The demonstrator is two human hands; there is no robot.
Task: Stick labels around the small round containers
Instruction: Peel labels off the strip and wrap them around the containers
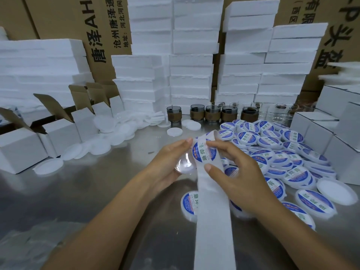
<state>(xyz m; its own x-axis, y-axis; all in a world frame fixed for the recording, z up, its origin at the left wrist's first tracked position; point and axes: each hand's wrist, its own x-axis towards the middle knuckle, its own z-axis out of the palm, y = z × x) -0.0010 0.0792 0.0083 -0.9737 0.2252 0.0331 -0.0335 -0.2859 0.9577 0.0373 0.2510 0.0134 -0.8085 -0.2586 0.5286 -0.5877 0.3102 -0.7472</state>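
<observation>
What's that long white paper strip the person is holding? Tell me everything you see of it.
The paper strip is a long, plain white, matte band. It rises from the picture's bottom edge to between the hands and curls over at its top. One round blue-and-white label sits on it near the top. The right hand pinches it there, thumb on its face. The left hand holds a clear round container at its left edge.
</observation>
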